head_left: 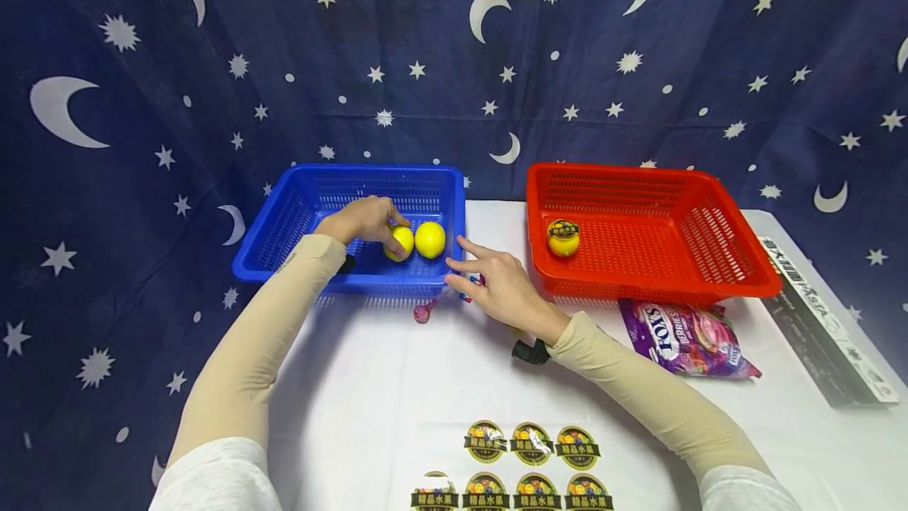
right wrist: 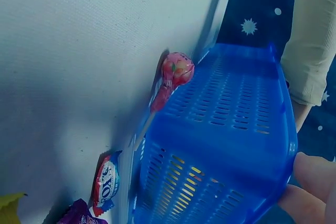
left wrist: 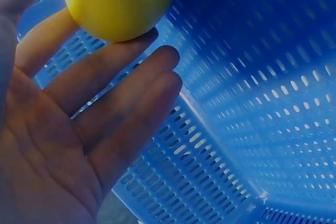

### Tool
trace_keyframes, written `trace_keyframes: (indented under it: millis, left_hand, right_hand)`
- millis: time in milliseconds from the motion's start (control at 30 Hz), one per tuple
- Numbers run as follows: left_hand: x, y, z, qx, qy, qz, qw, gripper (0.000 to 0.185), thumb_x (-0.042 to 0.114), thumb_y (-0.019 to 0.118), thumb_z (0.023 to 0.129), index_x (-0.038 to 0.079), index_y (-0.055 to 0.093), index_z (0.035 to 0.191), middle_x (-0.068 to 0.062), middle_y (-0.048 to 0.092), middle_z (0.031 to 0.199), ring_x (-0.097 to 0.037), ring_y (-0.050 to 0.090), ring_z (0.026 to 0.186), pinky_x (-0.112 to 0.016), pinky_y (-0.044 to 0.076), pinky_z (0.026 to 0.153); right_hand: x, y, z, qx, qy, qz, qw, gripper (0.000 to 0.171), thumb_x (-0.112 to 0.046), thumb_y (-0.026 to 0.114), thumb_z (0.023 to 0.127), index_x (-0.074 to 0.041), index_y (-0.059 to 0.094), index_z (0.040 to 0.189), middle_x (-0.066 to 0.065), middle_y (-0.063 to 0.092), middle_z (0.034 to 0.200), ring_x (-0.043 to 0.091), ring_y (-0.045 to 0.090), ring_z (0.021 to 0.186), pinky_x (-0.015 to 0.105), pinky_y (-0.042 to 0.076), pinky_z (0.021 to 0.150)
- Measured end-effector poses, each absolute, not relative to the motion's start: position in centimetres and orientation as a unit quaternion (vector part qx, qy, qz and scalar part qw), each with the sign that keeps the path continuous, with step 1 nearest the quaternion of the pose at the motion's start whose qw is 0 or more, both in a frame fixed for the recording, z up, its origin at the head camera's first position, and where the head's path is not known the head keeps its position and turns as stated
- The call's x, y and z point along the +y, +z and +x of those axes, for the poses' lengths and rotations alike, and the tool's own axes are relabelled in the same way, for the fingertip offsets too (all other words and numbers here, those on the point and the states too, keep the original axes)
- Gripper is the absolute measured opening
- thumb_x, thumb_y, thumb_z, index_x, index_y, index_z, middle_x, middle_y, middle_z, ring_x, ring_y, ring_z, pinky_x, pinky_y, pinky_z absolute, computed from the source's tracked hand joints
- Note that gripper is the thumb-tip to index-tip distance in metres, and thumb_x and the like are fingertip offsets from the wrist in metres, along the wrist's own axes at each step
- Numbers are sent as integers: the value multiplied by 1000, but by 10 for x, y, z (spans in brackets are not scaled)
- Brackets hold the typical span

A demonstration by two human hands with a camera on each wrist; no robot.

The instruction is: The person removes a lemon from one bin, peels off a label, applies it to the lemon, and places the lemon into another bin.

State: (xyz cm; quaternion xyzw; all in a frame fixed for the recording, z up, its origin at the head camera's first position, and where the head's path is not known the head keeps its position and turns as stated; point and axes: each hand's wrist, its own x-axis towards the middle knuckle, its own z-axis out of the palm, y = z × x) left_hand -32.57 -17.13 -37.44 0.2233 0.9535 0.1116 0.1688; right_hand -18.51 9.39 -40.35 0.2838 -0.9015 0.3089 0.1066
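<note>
Inside the blue basket (head_left: 355, 170), my left hand (head_left: 363, 219) holds a round yellow fruit (head_left: 401, 243) between thumb and fingers. The left wrist view shows this yellow fruit (left wrist: 123, 3) at the top, against the fingertips, while the other fingers extend below it. A second yellow fruit (head_left: 430, 240) lies just to its right in the basket. My right hand (head_left: 502, 288) has its fingers spread, with the fingertips at the basket's right end. In the right wrist view, fingers (right wrist: 310, 190) meet the blue rim (right wrist: 292, 145).
A red basket (head_left: 617, 173) on the right contains a yellow fruit with a label (head_left: 563, 238). A lollipop (right wrist: 177, 69) and wrapped candy (right wrist: 106, 184) lie beside the blue basket. Nearby are a candy bag (head_left: 688, 340), a long pasta box (head_left: 826, 322), a dark object (head_left: 530, 351) and several round stickers (head_left: 532, 443).
</note>
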Motion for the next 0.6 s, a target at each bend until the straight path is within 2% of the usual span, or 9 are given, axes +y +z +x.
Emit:
trace_keyframes:
  millis: [400, 500, 600]
  left_hand:
    - [-175, -364, -321, 961, 89, 211, 154, 71, 47, 91, 72, 19, 69, 134, -12, 64, 143, -36, 59, 132, -56, 45, 112]
    - [-180, -350, -316, 964, 94, 207, 137, 71, 49, 90, 73, 18, 70, 133, -11, 69, 137, -33, 65, 120, -53, 50, 104]
    - [-182, -331, -305, 965, 106, 218, 99, 71, 52, 90, 72, 19, 71, 132, -7, 75, 126, -27, 66, 100, -44, 54, 89]
  right_hand:
    - [94, -407, -185, -901, 322, 278, 92, 40, -40, 69, 97, -16, 72, 129, 11, 53, 153, 37, 57, 135, 52, 49, 110]
    - [95, -408, -184, -900, 329, 275, 83, 41, -40, 68, 98, -17, 69, 133, 9, 50, 157, 35, 55, 139, 52, 46, 113]
    - [101, -411, -179, -893, 343, 276, 90, 42, -37, 68, 98, -16, 69, 134, 9, 51, 157, 33, 54, 140, 51, 46, 114]
